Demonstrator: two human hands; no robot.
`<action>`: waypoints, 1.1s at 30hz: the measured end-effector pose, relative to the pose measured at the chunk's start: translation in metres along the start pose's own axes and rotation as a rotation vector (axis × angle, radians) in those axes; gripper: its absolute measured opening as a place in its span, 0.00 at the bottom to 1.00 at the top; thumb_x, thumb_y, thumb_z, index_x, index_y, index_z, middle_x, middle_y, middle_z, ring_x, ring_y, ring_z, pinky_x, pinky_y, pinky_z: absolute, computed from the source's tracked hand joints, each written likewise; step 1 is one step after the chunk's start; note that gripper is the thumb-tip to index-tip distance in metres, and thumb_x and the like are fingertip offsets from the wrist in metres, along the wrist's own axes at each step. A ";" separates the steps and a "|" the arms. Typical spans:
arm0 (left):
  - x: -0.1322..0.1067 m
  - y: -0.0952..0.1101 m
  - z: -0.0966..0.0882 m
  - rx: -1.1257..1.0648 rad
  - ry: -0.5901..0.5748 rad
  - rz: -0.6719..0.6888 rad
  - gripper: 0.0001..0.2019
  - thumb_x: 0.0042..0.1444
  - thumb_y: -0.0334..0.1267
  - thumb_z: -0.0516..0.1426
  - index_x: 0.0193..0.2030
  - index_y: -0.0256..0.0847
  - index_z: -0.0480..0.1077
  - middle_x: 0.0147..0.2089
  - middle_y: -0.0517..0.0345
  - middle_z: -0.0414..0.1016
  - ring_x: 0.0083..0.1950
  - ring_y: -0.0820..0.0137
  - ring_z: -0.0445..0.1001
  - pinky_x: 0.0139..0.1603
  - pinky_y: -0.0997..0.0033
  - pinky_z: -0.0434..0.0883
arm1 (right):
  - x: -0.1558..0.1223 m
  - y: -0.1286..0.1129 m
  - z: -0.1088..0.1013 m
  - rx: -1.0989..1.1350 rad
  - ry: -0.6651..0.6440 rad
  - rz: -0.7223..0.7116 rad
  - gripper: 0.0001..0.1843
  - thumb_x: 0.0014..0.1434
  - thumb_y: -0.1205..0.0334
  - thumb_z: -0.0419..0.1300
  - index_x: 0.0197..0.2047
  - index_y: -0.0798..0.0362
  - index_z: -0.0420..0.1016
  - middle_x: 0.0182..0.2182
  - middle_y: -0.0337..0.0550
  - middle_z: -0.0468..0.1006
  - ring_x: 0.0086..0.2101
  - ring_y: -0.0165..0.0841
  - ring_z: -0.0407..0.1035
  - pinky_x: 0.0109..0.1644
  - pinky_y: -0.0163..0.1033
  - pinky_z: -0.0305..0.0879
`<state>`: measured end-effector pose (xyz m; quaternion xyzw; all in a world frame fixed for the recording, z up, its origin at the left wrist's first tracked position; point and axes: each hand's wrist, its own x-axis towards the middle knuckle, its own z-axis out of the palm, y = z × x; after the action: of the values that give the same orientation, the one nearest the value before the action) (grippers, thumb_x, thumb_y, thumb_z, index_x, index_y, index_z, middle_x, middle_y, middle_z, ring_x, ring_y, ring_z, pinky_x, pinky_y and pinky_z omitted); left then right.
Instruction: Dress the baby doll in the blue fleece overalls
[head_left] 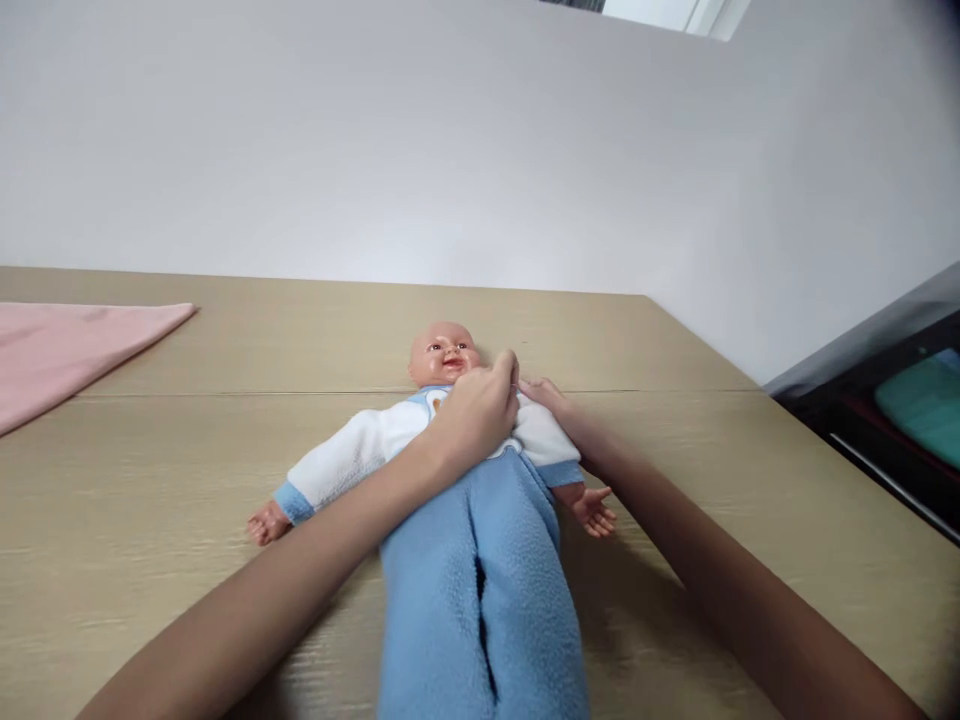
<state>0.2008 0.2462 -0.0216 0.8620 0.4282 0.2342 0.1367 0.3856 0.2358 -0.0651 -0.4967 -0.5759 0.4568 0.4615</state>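
Note:
A baby doll (444, 353) lies on its back on a light wooden table (150, 500), its head pointing away from me. It wears a white fleece top with blue cuffs and blue fleece trousers (480, 590). My left hand (480, 405) rests on the doll's chest with its fingers closed in a pinch on the top near the collar. My right hand (546, 398) lies at the doll's shoulder on the right, fingers pressed on the white fabric beside the left hand. The doll's arms are spread out to both sides.
A pink cloth (67, 350) lies at the table's far left. A plain white wall stands behind the table. To the right, past the table edge, a dark shelf (862, 420) holds a teal folded item (926, 405).

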 end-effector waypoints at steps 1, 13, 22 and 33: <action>-0.002 0.001 -0.003 0.093 0.009 0.043 0.10 0.72 0.30 0.52 0.57 0.37 0.69 0.46 0.46 0.83 0.47 0.55 0.79 0.42 0.61 0.68 | -0.007 -0.007 -0.007 -0.032 -0.034 0.022 0.25 0.64 0.45 0.71 0.59 0.50 0.80 0.45 0.43 0.86 0.41 0.41 0.81 0.46 0.46 0.79; -0.007 -0.011 -0.012 0.377 0.001 0.028 0.13 0.67 0.25 0.53 0.49 0.38 0.78 0.47 0.41 0.85 0.53 0.50 0.81 0.62 0.52 0.70 | -0.036 -0.058 -0.077 -0.802 -0.449 -0.102 0.45 0.51 0.69 0.69 0.72 0.37 0.74 0.43 0.37 0.89 0.30 0.40 0.79 0.30 0.40 0.71; -0.022 -0.009 -0.014 0.259 0.168 0.088 0.16 0.76 0.45 0.53 0.59 0.38 0.75 0.61 0.37 0.75 0.65 0.45 0.72 0.69 0.43 0.66 | -0.026 -0.037 -0.079 -0.770 -0.479 -0.174 0.40 0.57 0.59 0.74 0.72 0.40 0.74 0.61 0.43 0.85 0.52 0.52 0.82 0.54 0.53 0.79; -0.088 -0.004 -0.040 -0.028 0.165 0.157 0.10 0.77 0.42 0.54 0.58 0.45 0.73 0.66 0.48 0.73 0.67 0.54 0.70 0.69 0.50 0.68 | -0.050 -0.002 -0.066 -0.993 -0.080 -0.364 0.29 0.66 0.51 0.68 0.68 0.48 0.74 0.63 0.56 0.79 0.62 0.57 0.71 0.67 0.64 0.65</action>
<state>0.1314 0.1788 -0.0148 0.8687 0.3659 0.3205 0.0942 0.4547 0.1905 -0.0571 -0.5295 -0.8170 0.0602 0.2203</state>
